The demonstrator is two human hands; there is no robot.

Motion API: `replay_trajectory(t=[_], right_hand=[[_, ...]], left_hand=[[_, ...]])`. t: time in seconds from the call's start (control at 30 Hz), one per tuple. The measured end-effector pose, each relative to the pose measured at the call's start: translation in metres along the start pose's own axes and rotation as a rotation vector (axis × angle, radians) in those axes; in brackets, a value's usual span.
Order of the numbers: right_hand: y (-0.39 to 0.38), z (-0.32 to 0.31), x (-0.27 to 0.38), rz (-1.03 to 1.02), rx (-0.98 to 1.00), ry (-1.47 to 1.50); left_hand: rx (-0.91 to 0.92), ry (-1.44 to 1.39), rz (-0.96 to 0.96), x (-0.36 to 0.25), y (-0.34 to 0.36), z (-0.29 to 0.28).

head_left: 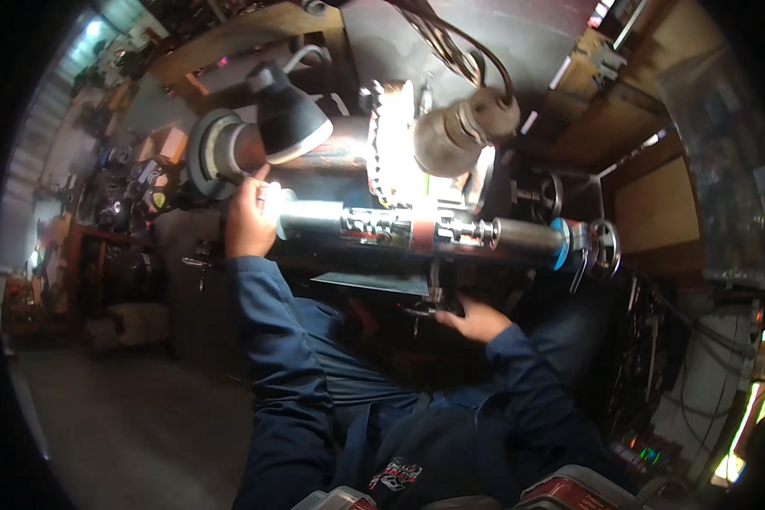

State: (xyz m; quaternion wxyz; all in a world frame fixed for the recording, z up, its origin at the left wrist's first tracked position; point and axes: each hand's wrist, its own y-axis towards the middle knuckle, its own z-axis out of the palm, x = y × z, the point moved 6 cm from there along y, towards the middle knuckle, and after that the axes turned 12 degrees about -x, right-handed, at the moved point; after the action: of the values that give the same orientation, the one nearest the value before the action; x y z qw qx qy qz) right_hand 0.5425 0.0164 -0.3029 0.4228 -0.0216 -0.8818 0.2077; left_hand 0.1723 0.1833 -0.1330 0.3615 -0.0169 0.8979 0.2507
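In front of me lies a lathe-like machine with a shiny metal cylinder (pixel 314 218) along its near side. My left hand (pixel 253 219) is closed on the pale round disc (pixel 278 212) at the cylinder's left end; its fingertips are blurred. Lower and further right, my right hand (pixel 478 321) is closed around a small dark crank handle (pixel 447 308) under the machine. A reddish-brown block (pixel 422 231) sits midway along the bright shaft. To its right are a thicker metal barrel (pixel 525 235), a blue ring (pixel 561 242) and a handwheel (pixel 604 247).
A black lamp (pixel 291 119) and a beige lamp (pixel 455 136) hang low over the machine, with cables above. A large stepped pulley (pixel 217 153) stands at the left. A flat metal plate (pixel 372 282) juts below the cylinder. Cluttered shelving (pixel 102 212) lines the left side.
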Motion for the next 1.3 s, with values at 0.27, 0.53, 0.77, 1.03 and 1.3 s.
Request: replay_trajectory(t=[0.27, 0.53, 0.77, 1.03, 1.3], right_hand=[[-0.103, -0.192, 0.089, -0.482, -0.888, 0.061], [-0.086, -0.241, -0.008, -0.315, -0.890, 0.213], [-0.066, -0.231, -0.112, -0.254, -0.889, -0.299], [-0.073, -0.229, -0.110, -0.441, -1.108, -0.526], [-0.070, -0.232, -0.109, -0.281, -1.002, -0.497]], left_hand=[[-0.007, 0.008, 0.039, -0.001, 0.005, 0.001], [-0.070, -0.059, 0.084, -0.009, 0.011, 0.004], [-0.093, 0.003, 0.092, -0.007, 0.012, -0.001], [-0.142, 0.040, 0.131, -0.007, 0.011, 0.001], [-0.148, 0.043, 0.121, -0.008, 0.010, 0.000]])
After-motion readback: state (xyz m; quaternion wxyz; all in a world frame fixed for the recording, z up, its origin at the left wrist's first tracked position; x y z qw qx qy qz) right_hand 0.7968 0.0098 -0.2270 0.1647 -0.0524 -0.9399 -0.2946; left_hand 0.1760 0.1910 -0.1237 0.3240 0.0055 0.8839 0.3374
